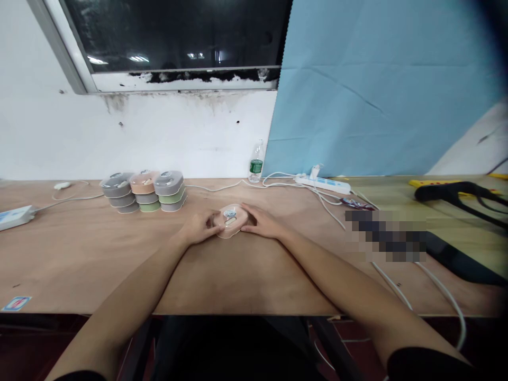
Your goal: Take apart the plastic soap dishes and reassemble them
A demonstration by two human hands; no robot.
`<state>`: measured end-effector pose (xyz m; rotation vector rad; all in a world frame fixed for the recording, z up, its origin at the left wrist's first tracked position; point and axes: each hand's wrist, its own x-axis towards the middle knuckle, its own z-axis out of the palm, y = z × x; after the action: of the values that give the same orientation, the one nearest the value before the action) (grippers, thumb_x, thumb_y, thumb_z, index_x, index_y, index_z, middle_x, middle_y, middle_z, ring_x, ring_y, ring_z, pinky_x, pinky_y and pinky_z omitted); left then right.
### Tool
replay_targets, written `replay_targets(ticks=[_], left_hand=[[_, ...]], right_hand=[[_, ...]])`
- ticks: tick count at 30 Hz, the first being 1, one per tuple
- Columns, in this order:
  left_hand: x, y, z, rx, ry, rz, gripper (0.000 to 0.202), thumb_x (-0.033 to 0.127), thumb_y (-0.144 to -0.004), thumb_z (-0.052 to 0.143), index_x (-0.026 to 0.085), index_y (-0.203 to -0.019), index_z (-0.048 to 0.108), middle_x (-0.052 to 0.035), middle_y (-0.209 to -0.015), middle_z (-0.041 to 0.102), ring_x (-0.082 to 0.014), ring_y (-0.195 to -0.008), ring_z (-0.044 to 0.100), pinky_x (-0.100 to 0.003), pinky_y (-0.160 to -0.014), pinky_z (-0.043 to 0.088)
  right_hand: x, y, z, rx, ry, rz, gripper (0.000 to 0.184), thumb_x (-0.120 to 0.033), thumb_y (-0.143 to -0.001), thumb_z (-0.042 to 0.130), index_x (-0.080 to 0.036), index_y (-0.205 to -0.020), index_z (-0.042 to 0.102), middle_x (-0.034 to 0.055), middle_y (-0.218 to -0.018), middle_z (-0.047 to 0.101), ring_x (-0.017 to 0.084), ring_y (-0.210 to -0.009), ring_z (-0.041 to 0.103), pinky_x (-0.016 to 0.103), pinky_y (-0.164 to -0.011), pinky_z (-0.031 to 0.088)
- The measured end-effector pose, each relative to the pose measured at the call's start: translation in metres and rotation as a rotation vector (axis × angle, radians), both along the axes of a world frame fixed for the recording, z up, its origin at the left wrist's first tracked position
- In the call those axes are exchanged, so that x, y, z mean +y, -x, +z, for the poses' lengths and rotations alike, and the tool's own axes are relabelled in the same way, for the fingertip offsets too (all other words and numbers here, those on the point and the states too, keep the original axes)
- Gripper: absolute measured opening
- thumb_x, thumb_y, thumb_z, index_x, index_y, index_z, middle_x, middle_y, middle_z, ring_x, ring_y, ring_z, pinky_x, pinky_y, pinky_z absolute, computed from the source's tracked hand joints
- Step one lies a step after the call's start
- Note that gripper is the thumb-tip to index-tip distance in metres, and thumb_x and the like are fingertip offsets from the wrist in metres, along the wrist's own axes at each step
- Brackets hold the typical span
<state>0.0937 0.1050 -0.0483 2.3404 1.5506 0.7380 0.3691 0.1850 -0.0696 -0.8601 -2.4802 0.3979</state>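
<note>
A small round pinkish container with a clear lid [230, 219] lies on the wooden table [79, 264], straight ahead of me. My left hand [199, 226] grips its left side with curled fingers. My right hand [262, 222] presses against its right side, fingers wrapped over the rim. Both forearms reach forward across the table.
Three short stacks of round lidded containers [143, 190] in grey, peach and green stand at the back left. A plastic bottle [256, 161] stands by the wall. A white power strip [323, 183] with cables lies at the back right. Black objects [456, 193] lie at the far right.
</note>
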Motion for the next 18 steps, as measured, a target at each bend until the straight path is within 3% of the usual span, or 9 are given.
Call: replay_targets(ticks=[8, 13, 18], left_hand=[[-0.0009, 0.0018, 0.0026, -0.024, 0.042, 0.026, 0.082, 0.064, -0.068, 0.067, 0.021, -0.135, 0.046, -0.01, -0.121, 0.062, -0.0269, -0.098, 0.062, -0.036, -0.077, 0.05], [0.0002, 0.0015, 0.0005, -0.065, 0.061, 0.031, 0.084, 0.059, -0.071, 0.067, 0.02, -0.14, 0.039, -0.0093, -0.114, 0.064, -0.0236, -0.089, 0.063, -0.036, -0.078, 0.05], [-0.0006, 0.0023, -0.0017, -0.12, 0.06, 0.015, 0.09, 0.059, -0.073, 0.065, 0.022, -0.146, 0.027, -0.0101, -0.126, 0.057, -0.0197, -0.085, 0.061, -0.037, -0.081, 0.05]], right_hand=[[-0.0012, 0.0003, 0.0023, 0.051, 0.027, -0.033, 0.068, -0.051, -0.079, 0.068, -0.03, -0.14, 0.046, 0.0036, -0.138, 0.053, 0.028, -0.125, 0.052, 0.042, -0.105, 0.041], [0.0023, 0.0001, -0.0002, 0.155, 0.079, -0.06, 0.051, -0.045, -0.085, 0.062, -0.028, -0.132, 0.055, 0.0033, -0.131, 0.06, 0.024, -0.117, 0.058, 0.037, -0.1, 0.044], [0.0057, 0.0011, 0.0007, 0.332, 0.062, -0.258, 0.04, -0.05, -0.092, 0.045, -0.02, -0.105, 0.069, 0.0044, -0.088, 0.073, 0.02, -0.08, 0.067, 0.03, -0.075, 0.049]])
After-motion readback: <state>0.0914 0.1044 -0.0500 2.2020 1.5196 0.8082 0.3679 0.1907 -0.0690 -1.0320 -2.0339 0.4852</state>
